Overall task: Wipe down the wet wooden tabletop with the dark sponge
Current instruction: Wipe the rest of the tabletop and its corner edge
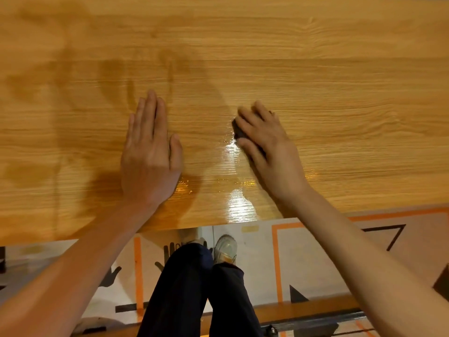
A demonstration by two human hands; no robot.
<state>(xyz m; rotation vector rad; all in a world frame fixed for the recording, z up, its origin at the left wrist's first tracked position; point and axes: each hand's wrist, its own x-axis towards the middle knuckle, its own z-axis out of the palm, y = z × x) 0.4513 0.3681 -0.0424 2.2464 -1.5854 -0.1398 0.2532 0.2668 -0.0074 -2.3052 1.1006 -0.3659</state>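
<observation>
I see no readable writing: right hand [264, 144] presses the dark sponge [239, 132] onto the wet surface [340, 81], grip curled over it; left hand [150, 152] lies flat, fingers straight.

Below the near edge, two legs in dark blue trousers [194, 288] point down to the floor. One light grey sneaker with an orange patch [226, 249] sticks out past the knees. The floor is a pale mat [257, 268] with bright orange tape lines [138, 271] on it. Black hand-shaped prints [170, 251] sit on the mat to the left of the legs. A black outline triangle [391, 237] is drawn to the right.
</observation>
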